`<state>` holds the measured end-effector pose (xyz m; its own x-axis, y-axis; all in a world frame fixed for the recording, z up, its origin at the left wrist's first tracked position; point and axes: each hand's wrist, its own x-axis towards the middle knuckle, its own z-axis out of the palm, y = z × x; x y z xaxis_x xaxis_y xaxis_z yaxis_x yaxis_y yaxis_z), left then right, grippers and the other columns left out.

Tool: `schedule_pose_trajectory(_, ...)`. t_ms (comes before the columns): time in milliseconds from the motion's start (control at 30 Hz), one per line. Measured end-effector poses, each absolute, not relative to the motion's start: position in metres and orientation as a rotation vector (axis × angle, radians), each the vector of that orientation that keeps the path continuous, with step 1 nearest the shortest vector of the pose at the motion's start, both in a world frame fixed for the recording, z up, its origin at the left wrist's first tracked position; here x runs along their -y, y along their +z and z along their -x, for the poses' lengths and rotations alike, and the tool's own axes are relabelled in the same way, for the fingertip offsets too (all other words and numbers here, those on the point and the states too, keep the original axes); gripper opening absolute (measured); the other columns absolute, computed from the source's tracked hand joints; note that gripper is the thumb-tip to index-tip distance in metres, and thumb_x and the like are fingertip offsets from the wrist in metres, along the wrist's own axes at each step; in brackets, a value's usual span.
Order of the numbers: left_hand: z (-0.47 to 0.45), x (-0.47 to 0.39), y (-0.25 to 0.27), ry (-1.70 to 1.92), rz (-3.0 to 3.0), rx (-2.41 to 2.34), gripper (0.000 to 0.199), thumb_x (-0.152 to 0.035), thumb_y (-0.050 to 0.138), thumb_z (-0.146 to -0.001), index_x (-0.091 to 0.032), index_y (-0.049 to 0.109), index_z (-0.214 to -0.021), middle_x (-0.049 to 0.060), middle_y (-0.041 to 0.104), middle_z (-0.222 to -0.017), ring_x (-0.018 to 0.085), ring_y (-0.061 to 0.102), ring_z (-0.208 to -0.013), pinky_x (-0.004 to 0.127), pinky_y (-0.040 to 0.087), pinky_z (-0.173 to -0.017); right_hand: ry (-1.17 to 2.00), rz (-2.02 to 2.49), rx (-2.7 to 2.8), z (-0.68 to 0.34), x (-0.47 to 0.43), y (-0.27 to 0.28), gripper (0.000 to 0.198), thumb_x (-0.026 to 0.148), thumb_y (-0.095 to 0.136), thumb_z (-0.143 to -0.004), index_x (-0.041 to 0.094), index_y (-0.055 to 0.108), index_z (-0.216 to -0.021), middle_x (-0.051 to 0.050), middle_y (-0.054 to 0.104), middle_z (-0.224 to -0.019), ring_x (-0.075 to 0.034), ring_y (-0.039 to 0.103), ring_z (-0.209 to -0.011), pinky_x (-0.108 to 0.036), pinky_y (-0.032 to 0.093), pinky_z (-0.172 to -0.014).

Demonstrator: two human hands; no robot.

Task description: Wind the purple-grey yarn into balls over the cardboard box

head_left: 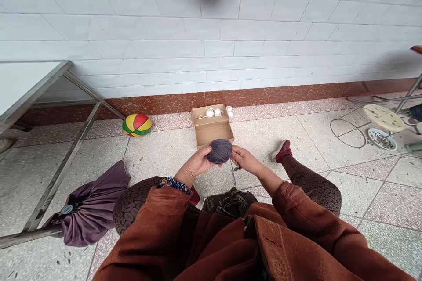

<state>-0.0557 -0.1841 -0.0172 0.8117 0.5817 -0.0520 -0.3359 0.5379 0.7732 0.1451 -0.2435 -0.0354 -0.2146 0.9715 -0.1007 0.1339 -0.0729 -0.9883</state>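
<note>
A dark grey-purple ball of yarn (219,151) is held up in front of me. My left hand (198,161) grips it from the left, thumb on top and fingers underneath. At its right side my right hand (244,159) is closed, with fingertips pinched on the yarn close to the ball. A dark loose end (236,168) dangles below those fingers. Just beyond the ball, an open cardboard box (214,132) lies on the floor. Two small white balls of yarn (213,113) rest in its raised lid, and more white balls (229,111) sit beside it.
At left, a purple folded umbrella (95,206) lies near a metal-framed table (62,158). A colourful ball (137,124) is by the wall. To the right are a stool (383,117) and a white dish (381,138). A dark bag (227,203) lies between my legs.
</note>
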Motion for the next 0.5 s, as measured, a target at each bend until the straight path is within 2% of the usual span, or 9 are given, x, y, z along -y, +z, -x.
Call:
schedule_pose_trajectory(100,0.057,0.179,-0.019,0.651,-0.786,-0.357,0.067,-0.048,0.073,-0.073,-0.012,0.059,-0.128,0.018,0.069,-0.111,0.030,0.067,-0.094,0.036,0.052,-0.071,1.550,1.186,1.266,-0.142,0.252,-0.042,0.038,0.058,0.056,-0.087,0.021,0.050,-0.093,0.009,0.042,-0.062,-0.008,0.036,-0.049,-0.019,0.031,-0.046)
schedule_pose_trajectory(233,0.062,0.172,-0.009,0.788,-0.794,-0.403,0.073,-0.039,0.081,-0.066,-0.016,0.056,-0.130,0.015,0.069,-0.116,0.030,0.064,-0.105,0.040,0.052,-0.085,1.590,1.213,1.302,-0.151,0.256,-0.057,0.038,0.047,0.066,-0.082,0.021,0.052,-0.106,0.010,0.040,-0.064,-0.007,0.033,-0.050,-0.019,0.029,-0.047)
schedule_pose_trajectory(400,0.082,0.158,0.014,1.083,-0.708,-0.488,0.071,-0.047,0.082,-0.062,-0.021,0.060,-0.124,0.009,0.072,-0.109,0.027,0.066,-0.102,0.037,0.054,-0.082,1.249,1.833,1.569,-0.179,0.258,-0.094,0.031,0.035,0.071,-0.080,0.019,0.058,-0.104,0.006,0.052,-0.071,-0.012,0.051,-0.066,-0.024,0.040,-0.065)
schedule_pose_trajectory(500,0.098,0.150,0.026,1.283,-0.678,-0.503,0.062,-0.051,0.080,-0.064,-0.024,0.064,-0.118,0.007,0.072,-0.108,0.022,0.067,-0.095,0.031,0.055,-0.077,1.115,2.246,1.665,-0.199,0.266,-0.107,0.034,0.029,0.073,-0.079,0.018,0.060,-0.109,-0.002,0.063,-0.083,-0.019,0.061,-0.080,-0.030,0.044,-0.075)
